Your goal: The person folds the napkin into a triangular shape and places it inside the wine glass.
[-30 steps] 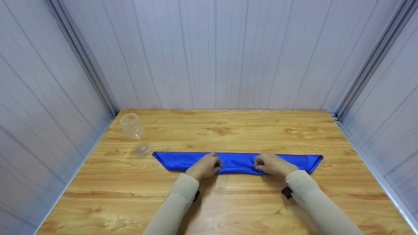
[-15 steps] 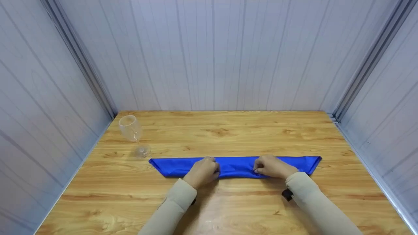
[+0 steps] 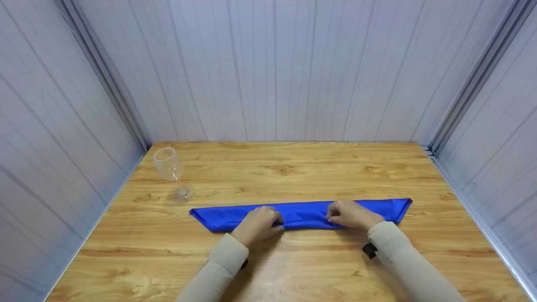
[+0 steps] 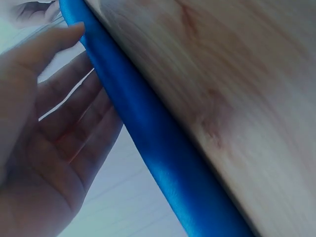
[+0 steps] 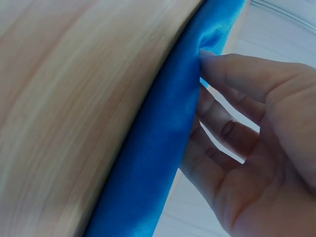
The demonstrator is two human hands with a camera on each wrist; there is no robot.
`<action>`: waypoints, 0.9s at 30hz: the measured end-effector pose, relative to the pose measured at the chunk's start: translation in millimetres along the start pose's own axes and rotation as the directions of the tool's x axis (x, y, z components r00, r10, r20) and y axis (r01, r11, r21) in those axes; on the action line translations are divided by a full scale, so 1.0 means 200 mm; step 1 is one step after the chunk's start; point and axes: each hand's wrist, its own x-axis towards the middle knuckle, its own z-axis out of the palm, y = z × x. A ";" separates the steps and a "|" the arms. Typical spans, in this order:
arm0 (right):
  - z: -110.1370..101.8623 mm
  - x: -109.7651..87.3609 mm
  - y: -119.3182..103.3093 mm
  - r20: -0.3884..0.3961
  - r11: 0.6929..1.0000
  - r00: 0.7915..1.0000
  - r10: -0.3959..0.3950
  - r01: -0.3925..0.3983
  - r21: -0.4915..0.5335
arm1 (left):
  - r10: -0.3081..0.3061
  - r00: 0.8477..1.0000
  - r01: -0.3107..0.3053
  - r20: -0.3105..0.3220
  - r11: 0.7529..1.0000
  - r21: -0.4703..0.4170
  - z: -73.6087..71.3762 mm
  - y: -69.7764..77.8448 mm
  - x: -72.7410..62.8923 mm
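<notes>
The right grip (image 3: pixel 354 214) pinches the near fold of the blue cloth (image 3: pixel 304 214), thumb to the near face, fingers behind; a small pucker shows at the thumb. The left grip (image 3: pixel 256 224) has its fingers curved over the same strip, thumb standing apart at the near edge; whether it bears firmly on the fabric cannot be told.

The cloth lies lengthwise across the middle of the desk (image 3: pixel 293 268), folded into a long, narrow band; its slanted, hemmed ends point to 9 o'clock and 3 o'clock, the 9 o'clock end slightly nearer the person. Judged by its sheen and creases, the fabric is light, limp and rather slippery; the layers are apt to slide or open; best purchase is on the thick near fold, taken at two spaced points and kept level.

Hazard: a clear stemmed glass (image 3: pixel 168 165) stands upright at 11 o'clock from the band's left end, its foot near the corner; treat as fragile and easily tipped. Widest room runs from 12 to 2 o'clock, as far as the back wall (image 3: pixel 272 84), and toward 6 o'clock between the forearms.
</notes>
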 end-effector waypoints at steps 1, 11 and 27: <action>0.00 0.00 0.00 0.001 1.000 1.000 0.004 -0.004 0.004 | -0.003 1.000 0.003 -0.003 1.000 0.003 0.00 0.00 0.00; 0.00 -0.01 0.00 -0.005 1.000 1.000 0.015 -0.015 -0.020 | -0.043 0.999 0.042 -0.003 0.999 -0.031 0.01 -0.02 0.03; 0.01 0.00 0.00 0.000 0.989 0.989 0.148 -0.148 -0.015 | -0.195 0.975 0.205 0.102 0.975 -0.088 0.02 -0.05 0.12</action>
